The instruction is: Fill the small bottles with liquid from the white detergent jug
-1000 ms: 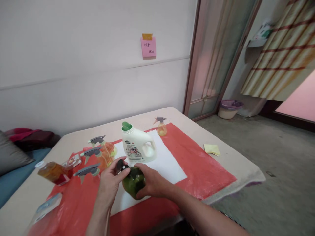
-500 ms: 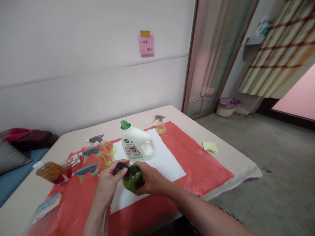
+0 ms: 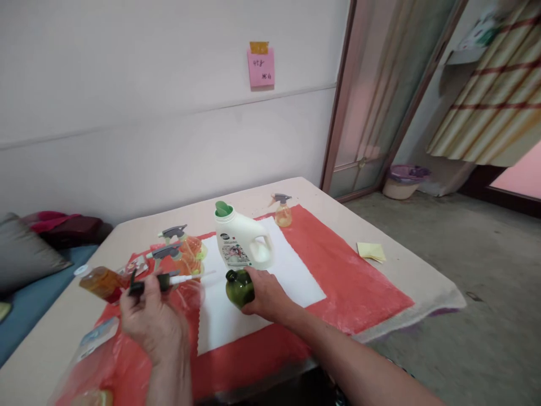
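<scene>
Green bottle (image 3: 239, 290), one; pump (image 3: 164, 281), one

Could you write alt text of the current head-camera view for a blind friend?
A person's left hand holds a dark pump top, the right hand an uncapped green bottle; behind, a pale jug stands on a white sheet.

Red sheet (image 3: 346, 276) free rightward, white jug (image 3: 242, 230) ahead

left grip (image 3: 156, 320) pinched, thumb uppermost | right grip (image 3: 267, 294) curled, forearm (image 3: 338, 351) slanting in from lower right | grips apart
</scene>
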